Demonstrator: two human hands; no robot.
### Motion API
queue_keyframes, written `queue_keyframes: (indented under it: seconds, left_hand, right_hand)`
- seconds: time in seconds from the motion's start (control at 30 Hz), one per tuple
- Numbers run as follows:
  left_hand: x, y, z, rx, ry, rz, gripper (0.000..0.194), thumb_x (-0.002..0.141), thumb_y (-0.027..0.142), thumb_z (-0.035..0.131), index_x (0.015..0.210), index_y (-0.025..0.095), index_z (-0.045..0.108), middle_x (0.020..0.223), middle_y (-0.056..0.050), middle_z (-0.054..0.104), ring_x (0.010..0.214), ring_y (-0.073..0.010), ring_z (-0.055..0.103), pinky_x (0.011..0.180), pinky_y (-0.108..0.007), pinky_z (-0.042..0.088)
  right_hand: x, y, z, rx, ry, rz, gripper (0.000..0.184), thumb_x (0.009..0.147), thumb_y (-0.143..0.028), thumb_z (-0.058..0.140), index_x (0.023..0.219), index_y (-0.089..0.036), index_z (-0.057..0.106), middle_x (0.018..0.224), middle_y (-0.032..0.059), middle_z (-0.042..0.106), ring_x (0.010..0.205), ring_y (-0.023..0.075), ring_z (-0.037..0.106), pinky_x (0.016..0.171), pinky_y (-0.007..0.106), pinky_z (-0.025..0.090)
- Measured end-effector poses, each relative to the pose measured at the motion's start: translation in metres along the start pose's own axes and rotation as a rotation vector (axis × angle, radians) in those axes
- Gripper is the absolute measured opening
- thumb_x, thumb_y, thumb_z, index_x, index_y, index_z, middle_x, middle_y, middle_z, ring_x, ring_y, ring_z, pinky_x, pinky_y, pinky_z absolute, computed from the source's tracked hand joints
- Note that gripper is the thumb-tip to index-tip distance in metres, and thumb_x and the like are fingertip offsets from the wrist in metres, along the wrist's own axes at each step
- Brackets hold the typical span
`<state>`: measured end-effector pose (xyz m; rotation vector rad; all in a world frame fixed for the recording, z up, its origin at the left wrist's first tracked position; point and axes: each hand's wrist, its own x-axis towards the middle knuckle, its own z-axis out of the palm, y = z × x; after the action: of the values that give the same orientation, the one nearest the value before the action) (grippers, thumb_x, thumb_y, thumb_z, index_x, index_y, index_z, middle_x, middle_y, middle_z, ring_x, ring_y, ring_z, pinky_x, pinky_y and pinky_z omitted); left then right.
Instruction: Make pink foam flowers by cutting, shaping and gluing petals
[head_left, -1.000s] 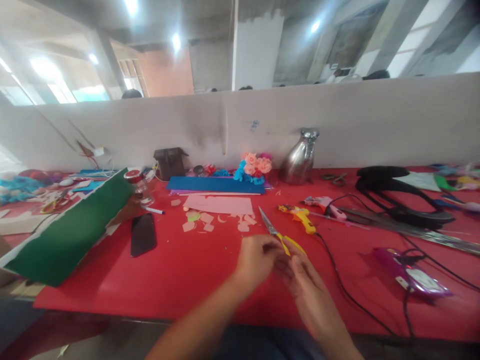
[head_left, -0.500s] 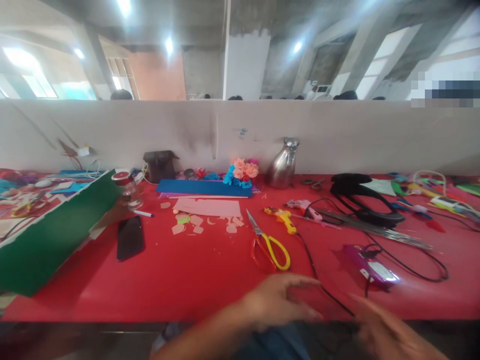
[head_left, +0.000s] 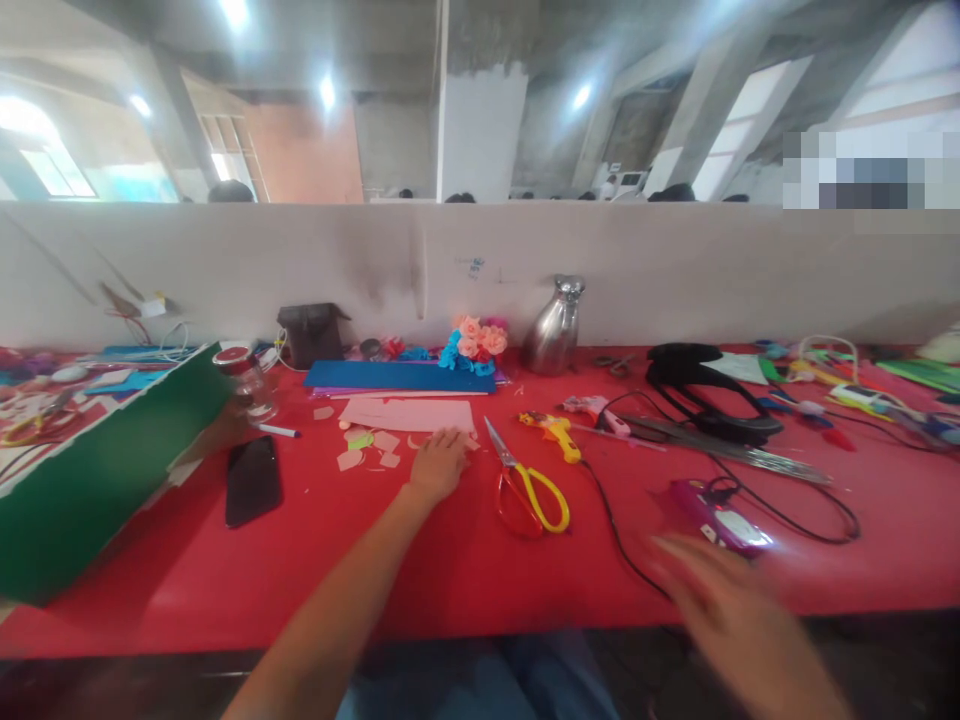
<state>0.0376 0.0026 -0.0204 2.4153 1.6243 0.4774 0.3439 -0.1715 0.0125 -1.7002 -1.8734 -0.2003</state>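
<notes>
Left hand [head_left: 439,466] moved to pink paper [head_left: 409,414] left of scissors [head_left: 517,465], open like right hand [head_left: 726,595]; paper likely light, floppy, best pinched at edge.

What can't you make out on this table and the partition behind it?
- Pink paper strip, head view: left hand overlaps its near edge, so contact is unclear.
- Right hand, head view: finger detail smeared by motion blur.
- Green panel, head view: left end cut off by the picture's edge.
- Writing on the partition, head view: too small and blurred to read.
</notes>
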Motion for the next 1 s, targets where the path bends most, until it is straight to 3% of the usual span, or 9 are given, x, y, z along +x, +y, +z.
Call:
queue_keyframes:
  seconds: [0.13, 0.27, 0.37, 0.43, 0.5, 0.63, 0.73, 0.87, 1.0]
  left_hand:
    - [-0.012, -0.007, -0.007, 0.007, -0.060, 0.060, 0.035, 0.091, 0.027, 0.038, 0.119, 0.021, 0.057, 0.133, -0.008, 0.052, 0.125, -0.0220, 0.044, 0.103, -0.038, 0.035]
    - [-0.042, -0.043, -0.026, -0.172, 0.026, 0.078, 0.036, 0.089, 0.026, 0.041, 0.123, 0.026, 0.053, 0.134, -0.004, 0.051, 0.124, -0.0170, 0.045, 0.102, -0.032, 0.037]
    - [-0.050, -0.067, -0.030, -0.112, 0.228, -0.150, 0.037, 0.088, 0.021, 0.040, 0.122, 0.017, 0.055, 0.129, -0.010, 0.056, 0.122, -0.0194, 0.047, 0.103, -0.035, 0.037]
    - [-0.048, -0.072, -0.024, -0.020, 0.265, -0.254, 0.039, 0.088, 0.022, 0.042, 0.125, 0.012, 0.051, 0.132, -0.015, 0.051, 0.127, -0.0231, 0.042, 0.103, -0.038, 0.036]
    - [-0.045, -0.065, -0.014, 0.045, 0.204, -0.263, 0.045, 0.088, 0.029, 0.043, 0.129, 0.011, 0.046, 0.136, -0.018, 0.046, 0.130, -0.0261, 0.037, 0.104, -0.042, 0.033]
    - [-0.045, -0.039, 0.003, 0.076, 0.052, -0.088, 0.043, 0.089, 0.031, 0.041, 0.130, 0.018, 0.046, 0.139, -0.011, 0.044, 0.132, -0.0228, 0.035, 0.109, -0.041, 0.027]
    - [-0.053, -0.032, 0.005, 0.091, 0.085, -0.056, 0.042, 0.090, 0.035, 0.040, 0.129, 0.023, 0.048, 0.141, -0.008, 0.043, 0.133, -0.0250, 0.032, 0.110, -0.044, 0.023]
    - [-0.061, -0.040, -0.003, 0.147, 0.182, -0.163, 0.040, 0.088, 0.041, 0.039, 0.123, 0.029, 0.055, 0.140, -0.007, 0.043, 0.134, -0.0321, 0.028, 0.109, -0.054, 0.017]
    - [-0.061, -0.041, -0.009, 0.135, 0.209, -0.137, 0.040, 0.090, 0.036, 0.036, 0.124, 0.027, 0.054, 0.140, -0.005, 0.045, 0.135, -0.0295, 0.026, 0.110, -0.051, 0.018]
  right_hand:
    - [0.042, -0.051, 0.061, 0.023, -0.241, -0.161, 0.031, 0.088, -0.036, 0.045, 0.112, -0.023, 0.061, 0.117, 0.0100, 0.059, 0.109, 0.0248, 0.055, 0.093, 0.043, 0.046]
    - [0.051, -0.065, 0.091, -0.043, -0.307, -0.156, 0.035, 0.086, -0.032, 0.047, 0.117, -0.018, 0.058, 0.124, 0.0147, 0.054, 0.115, 0.0285, 0.051, 0.094, 0.047, 0.044]
    - [0.047, -0.055, 0.098, -0.057, -0.294, -0.138, 0.034, 0.087, -0.033, 0.046, 0.115, -0.020, 0.059, 0.121, 0.0145, 0.056, 0.110, 0.0276, 0.055, 0.091, 0.046, 0.046]
    - [0.046, -0.050, 0.101, -0.061, -0.274, -0.133, 0.033, 0.087, -0.034, 0.045, 0.112, -0.020, 0.061, 0.118, 0.0141, 0.058, 0.106, 0.0270, 0.057, 0.089, 0.045, 0.048]
    - [0.046, -0.048, 0.104, -0.061, -0.264, -0.124, 0.033, 0.087, -0.032, 0.044, 0.111, -0.018, 0.061, 0.118, 0.0146, 0.058, 0.105, 0.0270, 0.058, 0.088, 0.044, 0.048]
    - [0.057, -0.053, 0.113, -0.043, -0.291, -0.101, 0.034, 0.087, -0.029, 0.044, 0.112, -0.013, 0.061, 0.118, 0.0164, 0.057, 0.109, 0.0268, 0.056, 0.091, 0.042, 0.047]
    - [0.067, -0.060, 0.120, -0.050, -0.296, -0.102, 0.032, 0.086, -0.024, 0.045, 0.110, -0.013, 0.061, 0.115, 0.0161, 0.059, 0.108, 0.0260, 0.056, 0.090, 0.041, 0.047]
    - [0.071, -0.069, 0.123, -0.098, -0.284, -0.081, 0.032, 0.087, -0.019, 0.040, 0.111, -0.015, 0.060, 0.113, 0.0148, 0.059, 0.101, 0.0232, 0.059, 0.083, 0.036, 0.049]
    - [0.066, -0.071, 0.120, -0.123, -0.296, -0.047, 0.033, 0.089, -0.022, 0.037, 0.113, -0.016, 0.059, 0.111, 0.0144, 0.059, 0.096, 0.0231, 0.061, 0.074, 0.033, 0.051]
